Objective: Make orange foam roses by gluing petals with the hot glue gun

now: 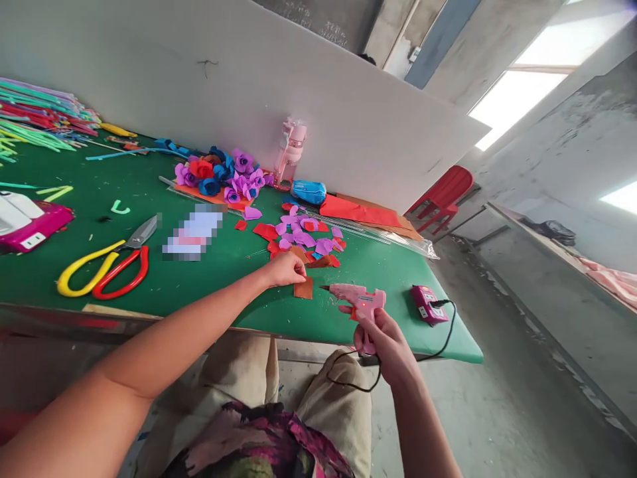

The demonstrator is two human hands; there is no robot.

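My right hand [385, 342] is wrapped around the handle of a pink hot glue gun [354, 296], whose nozzle points left. An orange-red patch shows by my right index finger; whether it is the trigger or a paper piece I cannot tell. My left hand [283, 269] pinches the upper edge of a small brown square [303, 289], paper or felt, just left of the nozzle. Right behind that hand lies a loose pile of purple petals [298, 236] with red and brown pieces [326, 261] among them.
Finished-looking purple, red and blue flowers [219, 174] are heaped farther back, near a pink bottle [290, 154] and blue packet [308, 191]. Scissors [119, 259] lie open at left. A magenta power box [428, 305] with a black cord sits near the right edge of the green table [239, 249].
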